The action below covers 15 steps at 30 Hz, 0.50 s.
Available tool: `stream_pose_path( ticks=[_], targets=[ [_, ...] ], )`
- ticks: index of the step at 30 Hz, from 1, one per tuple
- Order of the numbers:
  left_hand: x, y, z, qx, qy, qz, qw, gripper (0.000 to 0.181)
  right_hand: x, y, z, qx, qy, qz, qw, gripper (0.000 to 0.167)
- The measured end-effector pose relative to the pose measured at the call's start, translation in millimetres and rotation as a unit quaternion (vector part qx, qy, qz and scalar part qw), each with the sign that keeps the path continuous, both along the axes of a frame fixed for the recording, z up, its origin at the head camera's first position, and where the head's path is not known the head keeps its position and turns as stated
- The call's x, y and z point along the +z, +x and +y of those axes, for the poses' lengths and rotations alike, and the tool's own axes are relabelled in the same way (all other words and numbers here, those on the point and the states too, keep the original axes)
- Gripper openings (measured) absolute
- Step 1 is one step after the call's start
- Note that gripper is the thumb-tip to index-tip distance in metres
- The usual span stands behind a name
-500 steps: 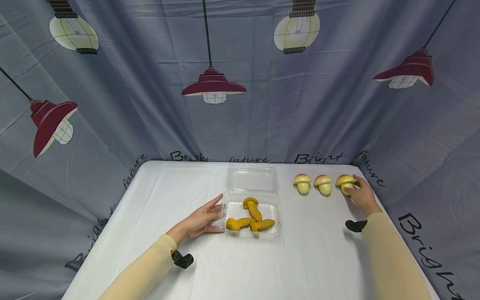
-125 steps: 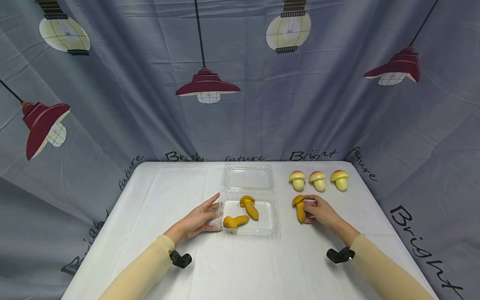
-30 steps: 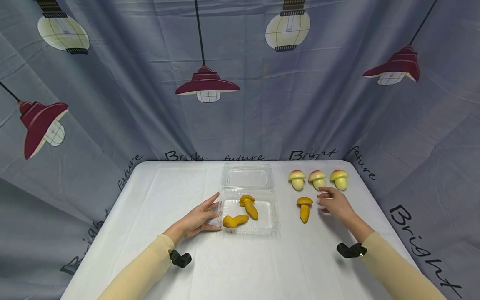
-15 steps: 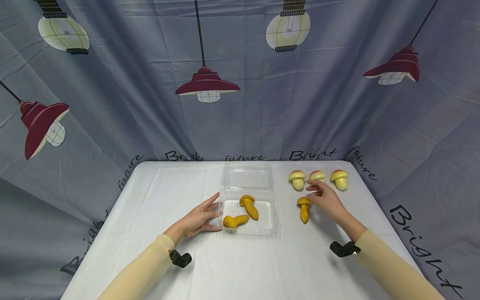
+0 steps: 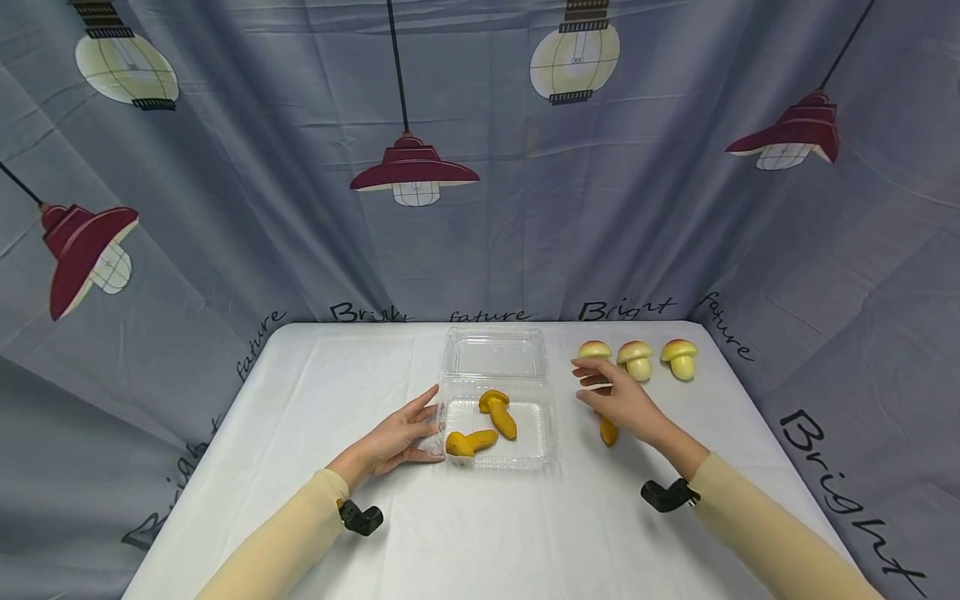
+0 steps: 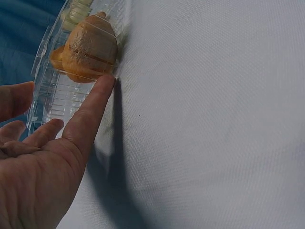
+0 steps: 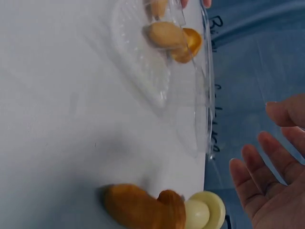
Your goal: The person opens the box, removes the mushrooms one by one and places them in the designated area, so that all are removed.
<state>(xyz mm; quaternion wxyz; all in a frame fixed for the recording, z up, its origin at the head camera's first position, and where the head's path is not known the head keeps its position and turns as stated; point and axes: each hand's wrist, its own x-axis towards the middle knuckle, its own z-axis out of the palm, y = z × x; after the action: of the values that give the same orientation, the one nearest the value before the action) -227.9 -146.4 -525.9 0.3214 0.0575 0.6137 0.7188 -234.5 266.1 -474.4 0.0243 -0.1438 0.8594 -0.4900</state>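
A clear plastic clamshell box (image 5: 534, 454) stands mid-table, its lid (image 5: 495, 357) folded back. Two orange-brown mushrooms, one upper (image 5: 498, 415) and one lower (image 5: 471, 442), lie inside it. My left hand (image 5: 392, 440) touches the box's left side with extended fingers; in the left wrist view the thumb or a finger reaches its wall. To the right of the box, my right hand (image 5: 622, 406) hovers with loosely bent fingers and nothing held. Beneath it lies a third orange-brown mushroom (image 5: 608, 431), its cap hidden in the head view; the right wrist view shows this mushroom (image 7: 136, 205) apart from the hand.
Three yellow mushrooms with reddish caps, the left one (image 5: 595, 349) partly hidden by my right hand, the middle one (image 5: 636, 360) and the right one (image 5: 679, 360), line the back right of the white-covered table (image 5: 480, 542). A grey-blue curtain (image 5: 480, 258) hangs behind.
Earlier the right hand set the third orange-brown mushroom from the box onto the table and let go. Over the last second it moved left above it. The left hand stayed.
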Motion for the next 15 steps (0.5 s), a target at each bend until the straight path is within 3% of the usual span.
stream_pose_path(
  ticks=[9, 15],
  targets=[
    [-1.9, 1.0, 0.0, 0.002, 0.001, 0.006, 1.0000, 0.076, 2.6, -1.4, -26.6, 0.033, 0.009, -0.002, 0.9994, 0.051],
    [-0.9, 0.9, 0.3, 0.002, 0.001, 0.005, 1.0000, 0.076, 6.2, -3.1, -46.2, 0.110, 0.035, 0.027, 0.9929, 0.050]
  ],
)
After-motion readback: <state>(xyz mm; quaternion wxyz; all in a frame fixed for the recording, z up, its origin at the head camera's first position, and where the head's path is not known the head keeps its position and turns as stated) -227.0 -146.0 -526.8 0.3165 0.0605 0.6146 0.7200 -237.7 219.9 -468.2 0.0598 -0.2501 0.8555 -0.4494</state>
